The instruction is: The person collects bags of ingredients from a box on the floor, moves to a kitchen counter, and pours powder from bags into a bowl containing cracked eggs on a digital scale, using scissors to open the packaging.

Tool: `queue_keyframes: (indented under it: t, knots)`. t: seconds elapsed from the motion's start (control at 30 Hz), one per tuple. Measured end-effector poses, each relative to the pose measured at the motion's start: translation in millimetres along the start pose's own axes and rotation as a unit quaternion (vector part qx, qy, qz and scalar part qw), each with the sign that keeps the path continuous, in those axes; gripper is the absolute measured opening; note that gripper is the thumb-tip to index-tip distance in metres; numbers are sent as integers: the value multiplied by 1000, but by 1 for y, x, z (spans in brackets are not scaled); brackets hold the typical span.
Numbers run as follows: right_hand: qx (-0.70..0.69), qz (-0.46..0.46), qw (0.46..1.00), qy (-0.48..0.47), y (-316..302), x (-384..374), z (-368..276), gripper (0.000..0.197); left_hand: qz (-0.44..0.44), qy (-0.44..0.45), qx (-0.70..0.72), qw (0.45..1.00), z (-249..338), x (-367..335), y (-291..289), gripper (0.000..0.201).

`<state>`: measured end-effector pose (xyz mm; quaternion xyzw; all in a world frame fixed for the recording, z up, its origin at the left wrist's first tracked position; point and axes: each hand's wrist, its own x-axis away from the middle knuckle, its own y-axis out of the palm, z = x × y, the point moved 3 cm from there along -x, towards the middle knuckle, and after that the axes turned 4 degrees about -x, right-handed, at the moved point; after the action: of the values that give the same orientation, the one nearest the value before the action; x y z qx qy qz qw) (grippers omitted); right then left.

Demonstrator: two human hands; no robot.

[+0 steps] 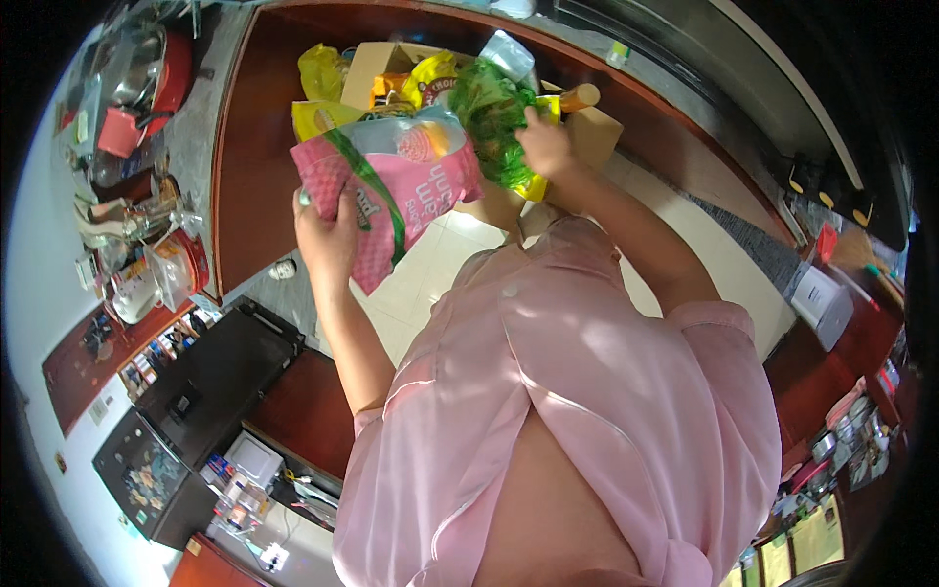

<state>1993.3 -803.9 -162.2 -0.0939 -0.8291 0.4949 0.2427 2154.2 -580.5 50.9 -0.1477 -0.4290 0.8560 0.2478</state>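
Note:
My left hand (329,235) grips the lower left corner of a pink printed plastic pouch (416,186), its fingers closed on it. A green diagonal stripe crosses the pouch, which is tilted in front of a cardboard box (594,137). At the right side of the box, my right hand (548,147) is closed on a crinkled green plastic bag (494,117); what the bag contains is hard to make out. Yellow packets (430,78) and an orange packet (389,90) stick up behind the pouch. Beside my right hand shows an orange-brown bottle-like thing (579,96).
A reddish-brown cabinet front (259,176) lies behind the box, under a grey countertop (220,88). On the left, the counter carries a red basin (176,73) and several kitchen items. A small white bottle (283,269) stands near the cabinet's corner. A black fridge (210,382) is at lower left.

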Motion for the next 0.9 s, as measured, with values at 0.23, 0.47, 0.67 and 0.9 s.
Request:
queue_keyframes:
  t: [0.23,0.47,0.67,0.9]
  knots:
    - [-278,138,949,-50,-61,26,5,13,56,-80,24,995,-8,55,-49,16]
    - [-223,328,917,-47,-85,45,-15,24,67,-83,-88,990,-26,84,-55,21]
    - [-203,313,928,32,-74,75,6,18,83,-94,-50,991,-41,94,-53,23]
    - [-230,170,955,77,-60,57,-14,30,52,-105,-57,991,-28,90,-46,19]
